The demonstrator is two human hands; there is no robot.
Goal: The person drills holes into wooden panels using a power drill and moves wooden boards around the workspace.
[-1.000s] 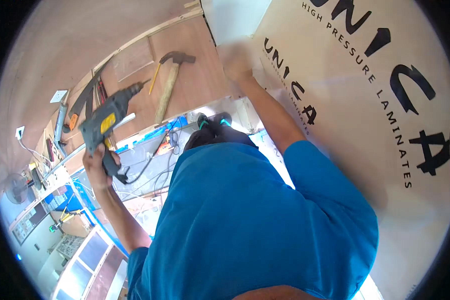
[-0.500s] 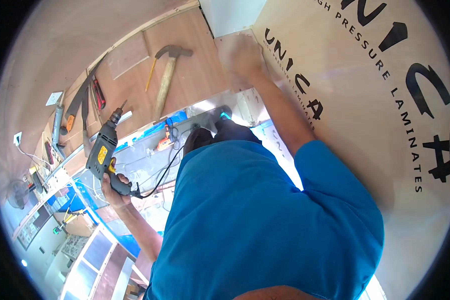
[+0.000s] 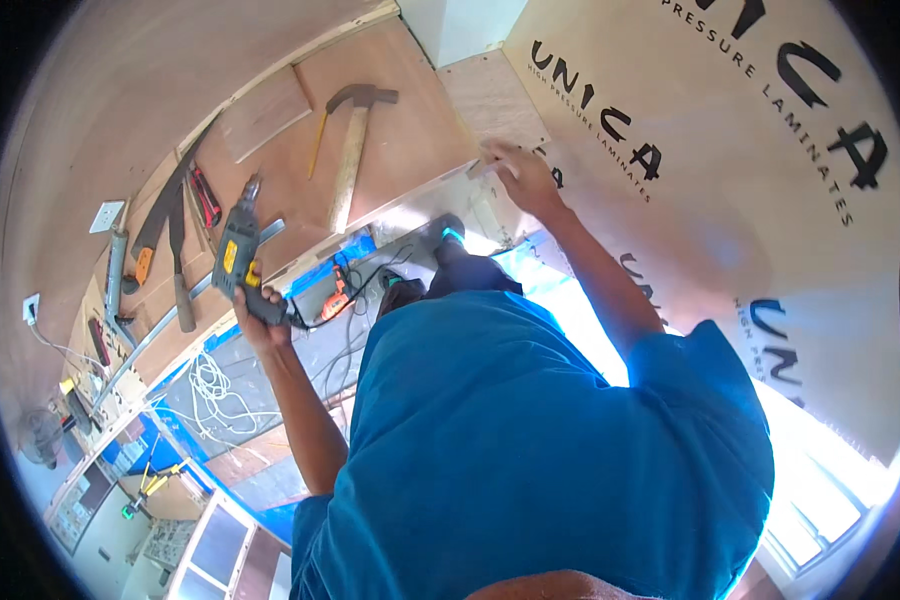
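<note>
I have the left hand (image 3: 263, 318) grasping a grey drill (image 3: 233, 245), left of a hammer (image 3: 353, 155) lying on a worktop (image 3: 420, 130). The right hand (image 3: 525, 178) is at the worktop's edge; I can't tell its grip.

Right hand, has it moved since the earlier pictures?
Yes. The right hand has moved away from the white panel at the far corner and is now by the near edge of the wooden worktop.
</note>
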